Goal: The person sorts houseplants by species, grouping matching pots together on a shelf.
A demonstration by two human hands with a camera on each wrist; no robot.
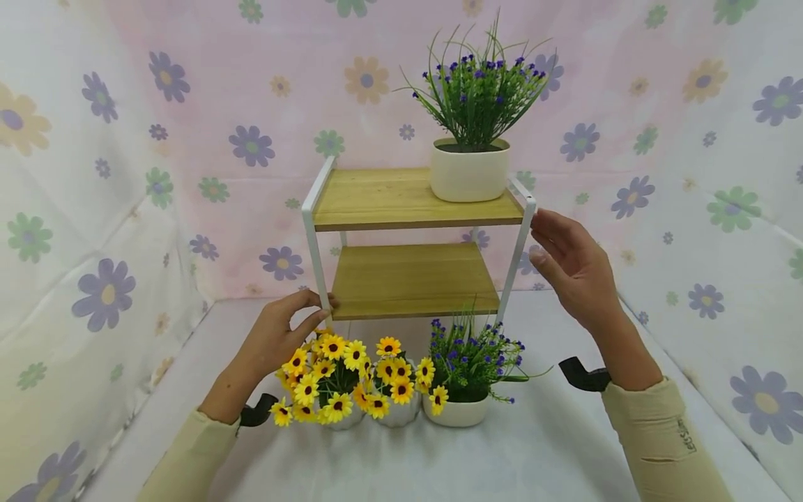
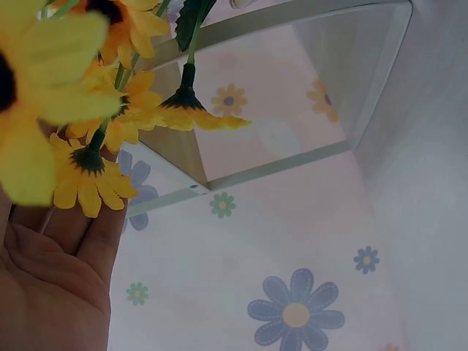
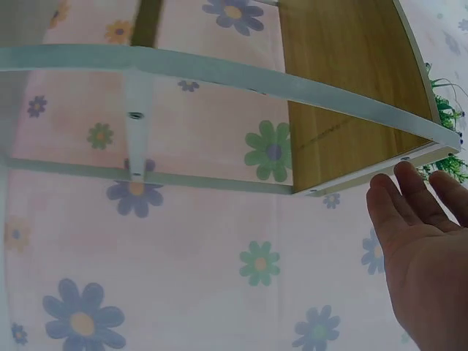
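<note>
A two-tier rack [image 1: 370,199] with wooden boards and a white frame stands before me. My left hand [image 1: 272,338] grips its left front post [image 1: 315,258] near the lower board [image 1: 414,279], thumb in front and fingertips showing past the post. In the left wrist view, yellow flowers hide much of that hand's fingers. My right hand [image 1: 574,275] is beside the upper right corner, fingers extended and fingertips right at the side rail [image 3: 365,175]. On the upper board's right side sits a cream pot [image 1: 470,174] with a purple-flowered plant [image 1: 479,90].
In front of the rack stand potted yellow flowers [image 1: 332,376], a second, smaller yellow bunch [image 1: 392,376] and a cream pot [image 1: 458,413] with purple flowers [image 1: 470,355]. A flower-printed cloth [image 1: 251,209] hangs behind and on both sides. White cloth [image 1: 533,453] covers the table.
</note>
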